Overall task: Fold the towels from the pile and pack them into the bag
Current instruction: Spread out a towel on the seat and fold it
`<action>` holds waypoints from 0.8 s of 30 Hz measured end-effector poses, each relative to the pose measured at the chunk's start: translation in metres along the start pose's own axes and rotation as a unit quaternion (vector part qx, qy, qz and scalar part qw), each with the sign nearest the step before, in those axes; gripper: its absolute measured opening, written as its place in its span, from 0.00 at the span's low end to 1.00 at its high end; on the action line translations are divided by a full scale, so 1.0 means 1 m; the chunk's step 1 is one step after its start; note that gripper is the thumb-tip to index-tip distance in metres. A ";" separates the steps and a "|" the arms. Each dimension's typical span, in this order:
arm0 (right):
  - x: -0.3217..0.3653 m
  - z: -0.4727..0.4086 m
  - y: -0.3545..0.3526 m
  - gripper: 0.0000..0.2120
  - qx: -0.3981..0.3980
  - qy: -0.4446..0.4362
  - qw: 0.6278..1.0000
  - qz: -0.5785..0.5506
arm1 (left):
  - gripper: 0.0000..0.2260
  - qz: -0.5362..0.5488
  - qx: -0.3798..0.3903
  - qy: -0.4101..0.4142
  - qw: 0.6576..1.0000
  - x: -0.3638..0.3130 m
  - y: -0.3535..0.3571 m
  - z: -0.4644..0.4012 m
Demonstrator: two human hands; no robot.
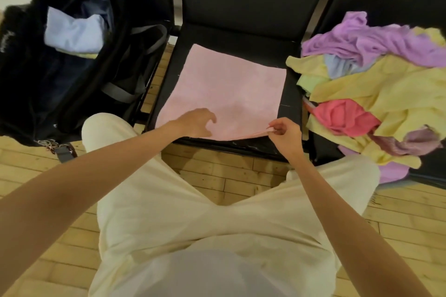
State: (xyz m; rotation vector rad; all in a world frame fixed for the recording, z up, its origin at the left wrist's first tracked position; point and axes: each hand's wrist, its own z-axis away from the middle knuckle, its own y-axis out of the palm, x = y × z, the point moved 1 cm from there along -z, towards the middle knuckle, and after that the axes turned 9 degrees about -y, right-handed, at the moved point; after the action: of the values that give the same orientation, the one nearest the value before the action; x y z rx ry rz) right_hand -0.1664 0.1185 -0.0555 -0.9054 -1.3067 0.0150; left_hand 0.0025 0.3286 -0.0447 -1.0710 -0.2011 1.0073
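A pale pink towel (226,89) lies spread flat on the middle black seat (241,36). My right hand (286,134) pinches its near right corner and lifts it slightly off the seat. My left hand (195,123) hovers over the towel's near edge with loosely curled fingers, holding nothing. An open black bag (72,75) stands on the left seat with a folded light blue towel (72,34) inside. The pile of towels (376,94), yellow, purple, red and others, lies on the right seat.
The bag's grey strap (149,38) hangs toward the middle seat. A wooden floor (217,171) shows between my legs, which are in cream trousers. The seat backs rise dark behind the three seats.
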 end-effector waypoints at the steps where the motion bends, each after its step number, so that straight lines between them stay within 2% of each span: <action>1: 0.000 -0.002 -0.002 0.09 0.008 0.003 1.000 -0.012 | 0.22 0.061 0.017 0.019 0.998 -0.015 0.005 -0.002; 5: 0.001 -0.012 -0.007 0.09 0.036 0.013 0.999 -0.027 | 0.23 0.184 0.013 0.035 0.982 -0.064 0.024 -0.021; 11: 0.005 -0.031 -0.015 0.09 0.087 -0.005 0.994 -0.066 | 0.12 0.252 -0.046 0.032 0.966 -0.097 0.039 -0.044; 13: -0.002 -0.041 -0.015 0.06 0.074 0.031 0.993 -0.085 | 0.11 0.248 -0.054 0.030 0.967 -0.098 0.038 -0.049; 16: -0.025 -0.068 -0.008 0.11 0.036 0.146 0.984 -0.100 | 0.11 0.249 -0.050 0.035 0.967 -0.094 0.033 -0.054; 18: -0.043 -0.095 -0.003 0.14 0.022 0.182 0.982 -0.036 | 0.09 0.260 -0.048 0.040 0.964 -0.089 0.030 -0.055; 21: -0.048 -0.146 0.002 0.16 0.010 0.109 0.987 0.119 | 0.07 0.264 -0.017 0.037 0.964 -0.083 0.021 -0.057; 24: -0.042 -0.191 0.009 0.19 0.015 0.064 0.968 0.242 | 0.07 0.295 0.052 0.003 0.954 -0.079 0.014 -0.060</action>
State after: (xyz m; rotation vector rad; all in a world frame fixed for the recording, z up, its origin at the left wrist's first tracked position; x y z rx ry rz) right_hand -0.0173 -0.0025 -0.0912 -1.1605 -0.9387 0.3509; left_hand -0.0149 0.2313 -0.0614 -1.0592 0.1921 1.5295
